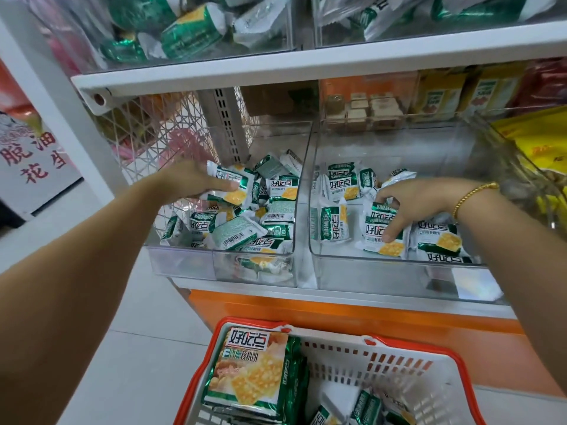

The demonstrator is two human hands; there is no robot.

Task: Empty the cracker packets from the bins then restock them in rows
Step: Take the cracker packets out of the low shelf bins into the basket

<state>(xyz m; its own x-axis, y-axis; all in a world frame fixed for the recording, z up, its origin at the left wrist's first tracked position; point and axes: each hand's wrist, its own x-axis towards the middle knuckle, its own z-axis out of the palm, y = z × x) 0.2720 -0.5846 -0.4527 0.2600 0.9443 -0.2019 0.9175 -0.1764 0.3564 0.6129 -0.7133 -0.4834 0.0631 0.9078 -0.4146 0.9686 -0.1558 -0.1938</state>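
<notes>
Left hand (196,179) in left bin (184,262), thumb and fingers clamped on left packet (233,185) atop the loose pile. Right hand (411,200) in right bin (383,271), thumb and curled fingers pinching right packet (383,240) near the front wall. Basket (414,357) sits nearer, below the bins.

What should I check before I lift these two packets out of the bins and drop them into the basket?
1. Left hand grips the left packet in the left bin: ok.
2. Right hand pinches the right packet in the right bin: ok.
3. Basket sits below the bins with bare space inside: ok.
4. Gripped packets free of others lying on them: cannot tell.
5. Bins emptied: not ok, loose packets remain in both.
</notes>
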